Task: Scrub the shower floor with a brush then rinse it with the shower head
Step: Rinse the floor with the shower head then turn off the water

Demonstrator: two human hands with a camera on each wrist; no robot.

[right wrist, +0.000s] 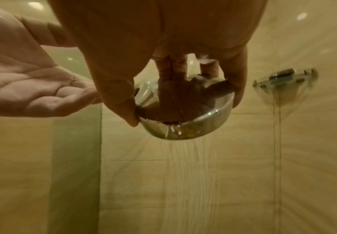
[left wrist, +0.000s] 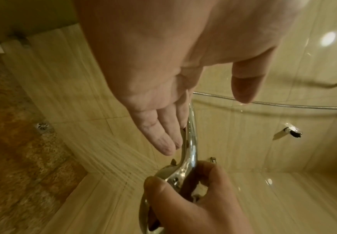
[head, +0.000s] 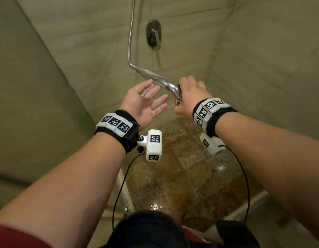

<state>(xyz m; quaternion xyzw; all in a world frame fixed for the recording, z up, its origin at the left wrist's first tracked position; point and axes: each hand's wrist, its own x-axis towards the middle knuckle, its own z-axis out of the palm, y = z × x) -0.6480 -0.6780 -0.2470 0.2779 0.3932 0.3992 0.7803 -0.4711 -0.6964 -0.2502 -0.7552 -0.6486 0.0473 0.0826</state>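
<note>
right hand [head: 190, 94] grips spraying shower head [right wrist: 185, 120] | left hand [head: 142, 102] flat-fingered beside handle (perhaps touching)

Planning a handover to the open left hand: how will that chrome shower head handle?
Probably slippery: the shower head is polished chrome and spraying water. The metal hose will likely tug and flex. The right hand grips its rim, so the handle seems free.

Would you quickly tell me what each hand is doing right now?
Left hand: open, palm up, holding nothing.
Right hand: gripping the chrome shower head, water running.
</note>
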